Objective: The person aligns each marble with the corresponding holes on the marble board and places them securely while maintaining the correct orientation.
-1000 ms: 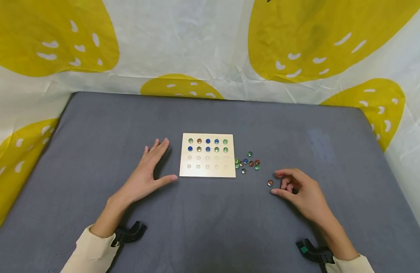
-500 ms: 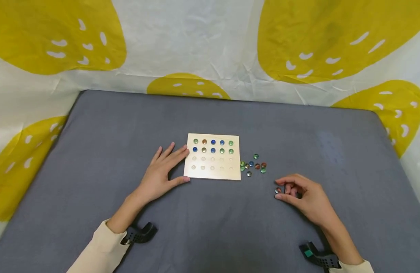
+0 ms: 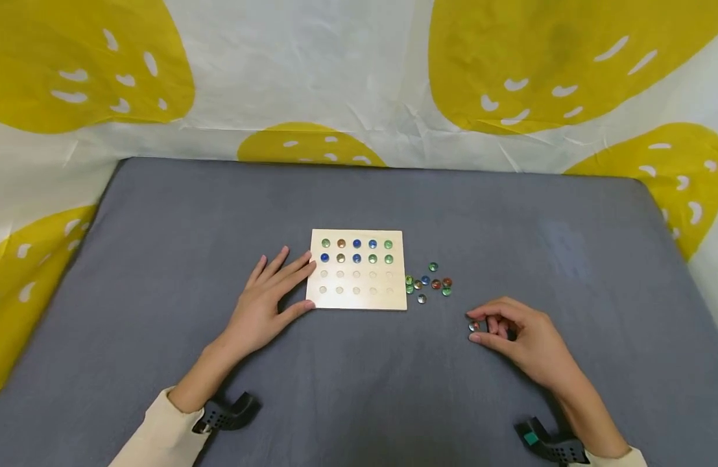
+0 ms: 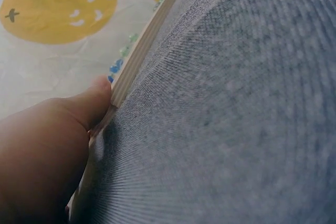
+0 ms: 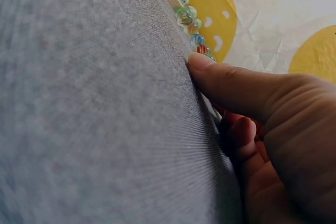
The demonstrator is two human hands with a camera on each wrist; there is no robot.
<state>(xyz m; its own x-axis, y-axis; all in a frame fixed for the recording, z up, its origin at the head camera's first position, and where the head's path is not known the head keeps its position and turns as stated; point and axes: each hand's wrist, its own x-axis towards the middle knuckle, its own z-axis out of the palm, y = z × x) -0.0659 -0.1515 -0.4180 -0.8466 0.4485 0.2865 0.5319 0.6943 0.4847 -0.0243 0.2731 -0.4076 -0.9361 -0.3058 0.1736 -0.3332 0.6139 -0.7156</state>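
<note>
A pale wooden board [image 3: 357, 299] lies on the grey cloth, with glass marbles in its two far rows and pale round hollows showing in its two near rows. My left hand [image 3: 267, 305] lies spread at the board's left side, fingertips on that edge and thumb at the near corner; the left wrist view shows the thumb against the board's edge [image 4: 137, 59]. To the right, my right hand [image 3: 525, 334] pinches a reddish marble [image 3: 474, 326] between thumb and forefinger, low over the cloth. In the right wrist view the thumb [image 5: 231, 85] hides that marble.
Several loose marbles, among them a blue one [image 3: 425, 280] and a green one [image 3: 432, 266], lie by the board's right edge. Grey cloth [image 3: 359, 389] covers the table. A white curtain [image 3: 312, 65] with yellow shapes hangs behind and at the sides.
My left hand has moved right and now touches the board's left edge. My right thumb and forefinger have closed in on the reddish marble, which has shifted slightly towards me. The head view has shifted slightly.
</note>
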